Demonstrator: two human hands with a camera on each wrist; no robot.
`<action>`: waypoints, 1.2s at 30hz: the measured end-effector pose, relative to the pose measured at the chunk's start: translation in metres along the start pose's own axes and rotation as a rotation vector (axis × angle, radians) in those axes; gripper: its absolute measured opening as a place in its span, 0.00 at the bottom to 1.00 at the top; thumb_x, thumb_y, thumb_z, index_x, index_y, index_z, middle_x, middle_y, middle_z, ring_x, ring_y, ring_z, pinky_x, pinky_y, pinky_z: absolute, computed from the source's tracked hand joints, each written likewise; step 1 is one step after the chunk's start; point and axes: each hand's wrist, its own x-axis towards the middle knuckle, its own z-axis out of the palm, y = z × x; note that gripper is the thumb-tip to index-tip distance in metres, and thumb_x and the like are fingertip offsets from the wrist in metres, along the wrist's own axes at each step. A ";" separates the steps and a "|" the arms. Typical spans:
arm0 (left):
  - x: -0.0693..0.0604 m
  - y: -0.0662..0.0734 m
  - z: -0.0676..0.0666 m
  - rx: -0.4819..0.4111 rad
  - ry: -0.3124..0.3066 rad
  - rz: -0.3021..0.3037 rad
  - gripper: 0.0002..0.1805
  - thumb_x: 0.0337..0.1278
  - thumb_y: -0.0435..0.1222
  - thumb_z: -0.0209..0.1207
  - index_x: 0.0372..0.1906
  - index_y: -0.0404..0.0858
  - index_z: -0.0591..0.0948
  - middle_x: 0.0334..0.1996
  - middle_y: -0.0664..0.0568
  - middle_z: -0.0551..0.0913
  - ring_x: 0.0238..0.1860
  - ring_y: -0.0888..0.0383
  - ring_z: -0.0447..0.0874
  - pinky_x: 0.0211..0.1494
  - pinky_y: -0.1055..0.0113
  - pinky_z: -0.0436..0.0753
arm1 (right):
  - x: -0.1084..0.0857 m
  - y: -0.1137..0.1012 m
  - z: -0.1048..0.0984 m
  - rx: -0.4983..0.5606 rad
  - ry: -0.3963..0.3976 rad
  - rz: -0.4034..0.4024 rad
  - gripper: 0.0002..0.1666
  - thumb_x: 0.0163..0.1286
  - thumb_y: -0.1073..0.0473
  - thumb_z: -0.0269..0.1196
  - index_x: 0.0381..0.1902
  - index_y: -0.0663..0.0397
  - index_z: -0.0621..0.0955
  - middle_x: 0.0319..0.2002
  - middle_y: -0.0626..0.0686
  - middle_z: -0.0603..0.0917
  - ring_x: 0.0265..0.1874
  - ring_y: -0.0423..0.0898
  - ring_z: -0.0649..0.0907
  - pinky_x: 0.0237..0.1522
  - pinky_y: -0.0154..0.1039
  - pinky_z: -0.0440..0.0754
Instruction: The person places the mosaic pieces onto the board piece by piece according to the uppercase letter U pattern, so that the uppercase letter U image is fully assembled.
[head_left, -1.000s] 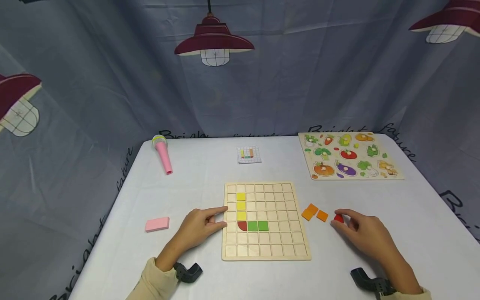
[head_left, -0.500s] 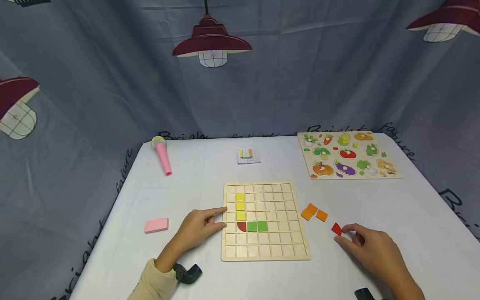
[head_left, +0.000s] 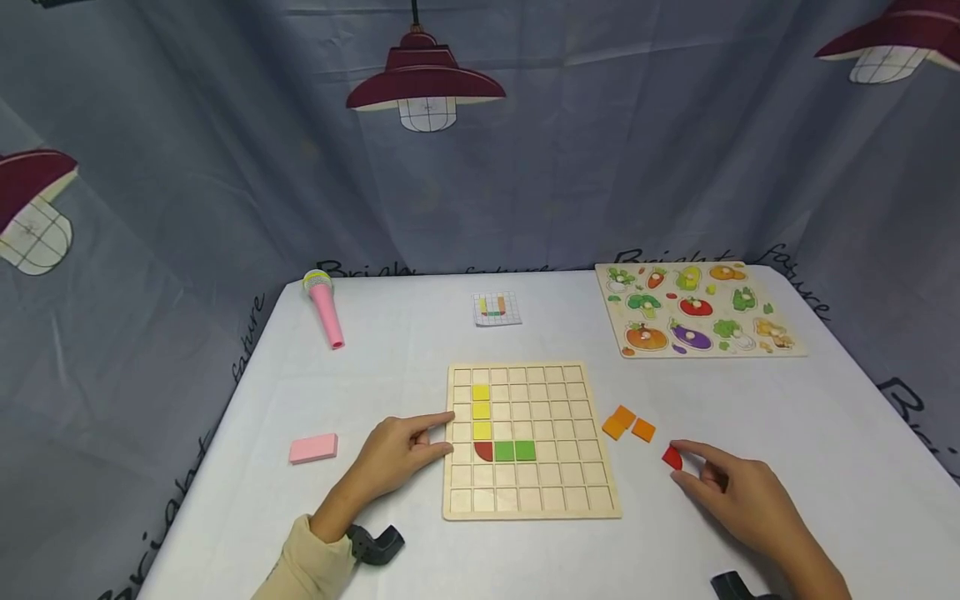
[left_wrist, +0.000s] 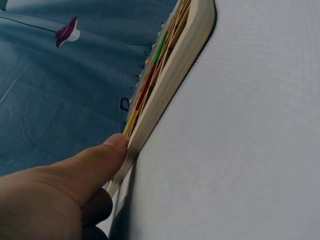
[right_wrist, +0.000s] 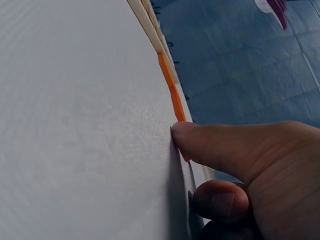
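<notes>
In the head view a wooden grid board (head_left: 532, 492) lies flat. Three yellow squares (head_left: 481, 411), a dark red quarter-circle tile (head_left: 483, 452) and two green squares (head_left: 514, 451) sit in its cells. My left hand (head_left: 393, 454) touches the board's left edge with extended index finger and thumb; the left wrist view shows the thumb (left_wrist: 115, 145) against the wooden side. To the right of the board, my right hand (head_left: 742, 492) holds a bright red quarter-circle tile (head_left: 672, 457) between thumb and index finger, low over the table. Orange squares (head_left: 642, 430) lie between that hand and the board.
Behind the board lies a small pattern card (head_left: 497, 308). A vegetable puzzle board (head_left: 701, 312) occupies the back right. On the left are a pink toy microphone (head_left: 326, 310) and a pink block (head_left: 313, 448). A grey curtain (head_left: 525, 167) hangs behind the white table (head_left: 405, 333).
My right hand has moved slightly toward the table's front, and the bright red tile has turned between its fingers. My left hand and the board have stayed in place.
</notes>
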 end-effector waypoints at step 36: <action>0.000 -0.001 0.001 0.010 0.009 0.011 0.25 0.59 0.49 0.71 0.61 0.50 0.85 0.14 0.67 0.68 0.17 0.71 0.62 0.24 0.73 0.61 | 0.004 -0.021 0.018 0.056 0.136 0.021 0.15 0.56 0.56 0.79 0.39 0.53 0.88 0.14 0.41 0.65 0.15 0.38 0.64 0.19 0.34 0.60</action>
